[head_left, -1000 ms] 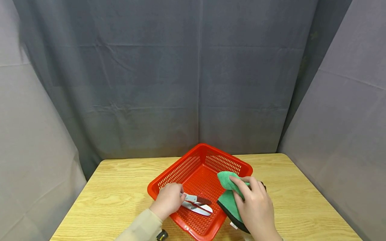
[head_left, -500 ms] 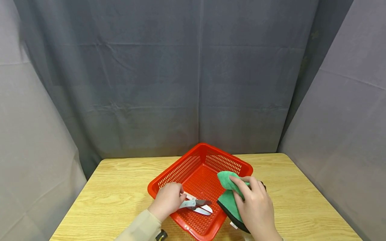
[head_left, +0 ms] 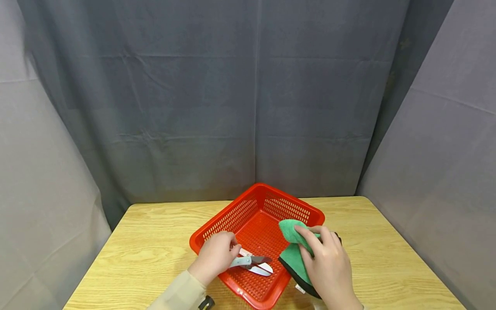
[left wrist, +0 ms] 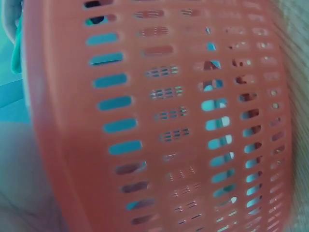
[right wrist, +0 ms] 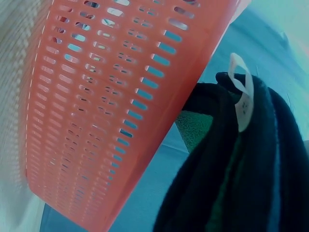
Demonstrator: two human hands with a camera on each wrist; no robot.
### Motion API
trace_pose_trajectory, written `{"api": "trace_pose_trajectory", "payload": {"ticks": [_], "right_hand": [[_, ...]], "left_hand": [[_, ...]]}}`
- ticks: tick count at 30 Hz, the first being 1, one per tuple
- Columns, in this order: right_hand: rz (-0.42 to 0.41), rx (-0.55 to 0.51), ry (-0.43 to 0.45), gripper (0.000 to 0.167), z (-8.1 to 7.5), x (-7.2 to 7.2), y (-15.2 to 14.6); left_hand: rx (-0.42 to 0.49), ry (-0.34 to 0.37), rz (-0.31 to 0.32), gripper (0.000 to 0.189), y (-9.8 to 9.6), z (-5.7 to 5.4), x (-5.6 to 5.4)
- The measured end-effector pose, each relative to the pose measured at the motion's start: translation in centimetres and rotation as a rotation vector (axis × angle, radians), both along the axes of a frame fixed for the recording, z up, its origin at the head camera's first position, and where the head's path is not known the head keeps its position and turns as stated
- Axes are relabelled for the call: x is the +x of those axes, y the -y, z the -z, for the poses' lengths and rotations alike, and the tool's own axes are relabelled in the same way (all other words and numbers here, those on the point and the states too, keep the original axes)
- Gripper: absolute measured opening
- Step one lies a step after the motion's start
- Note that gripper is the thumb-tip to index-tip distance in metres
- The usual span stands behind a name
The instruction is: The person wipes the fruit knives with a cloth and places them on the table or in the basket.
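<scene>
In the head view, several knives with pale handles lie crossed in a red plastic basket (head_left: pixel 253 290). The uppermost knife (head_left: pixel 243 261) has a light grey handle, and beneath it shows a white rounded blade (head_left: pixel 262 270). My left hand (head_left: pixel 217 254) hovers over the handle ends at the basket's left rim, thumb and forefinger slightly parted. Part of the handles is hidden under it. My right hand (head_left: pixel 325 262) pinches a folded green cloth (head_left: pixel 296 260) with black edging at the basket's right rim. In the right wrist view the cloth's black border (right wrist: pixel 217 130) hangs beside the basket wall (right wrist: pixel 96 106).
The basket stands on a wood-grain table (head_left: pixel 155 245). A grey curtain (head_left: pixel 193 107) hangs behind it, with pale cloth panels on both sides. A small black object (head_left: pixel 207 302) shows beside the left sleeve (head_left: pixel 182 292).
The pale-handled knife has left my left hand's grip and dropped across the other knives. My left hand has risen slightly and its thumb has lifted. The right hand and cloth stay put.
</scene>
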State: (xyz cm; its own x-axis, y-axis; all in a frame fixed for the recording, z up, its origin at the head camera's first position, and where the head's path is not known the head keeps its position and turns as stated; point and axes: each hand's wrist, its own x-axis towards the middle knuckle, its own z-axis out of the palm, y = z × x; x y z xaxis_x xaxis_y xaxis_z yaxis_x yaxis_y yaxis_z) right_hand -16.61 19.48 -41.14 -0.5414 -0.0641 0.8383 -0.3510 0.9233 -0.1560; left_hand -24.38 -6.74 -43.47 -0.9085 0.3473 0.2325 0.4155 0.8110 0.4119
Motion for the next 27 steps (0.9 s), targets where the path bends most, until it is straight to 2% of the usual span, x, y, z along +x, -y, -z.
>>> {"api": "trace_pose_trajectory", "payload": {"ticks": [9, 15, 21, 27], "right_hand": [[-0.036, -0.018, 0.033, 0.048, -0.1, 0.2, -0.6], [-0.040, -0.024, 0.018, 0.052, 0.0, 0.3, -1.2], [-0.041, -0.022, 0.011, 0.054, 0.1, 0.4, -1.9], [-0.034, -0.024, 0.027, 0.057, 0.4, 0.7, -2.8]], "left_hand": [[0.142, -0.105, -0.017, 0.006, 0.2, -1.3, 1.1], [0.239, -0.157, -0.045, 0.009, 0.5, -1.9, 2.2], [0.311, -0.234, -0.067, 0.008, 1.0, -2.2, 3.0], [0.356, -0.281, -0.077, 0.013, 1.7, -2.2, 3.6]]}}
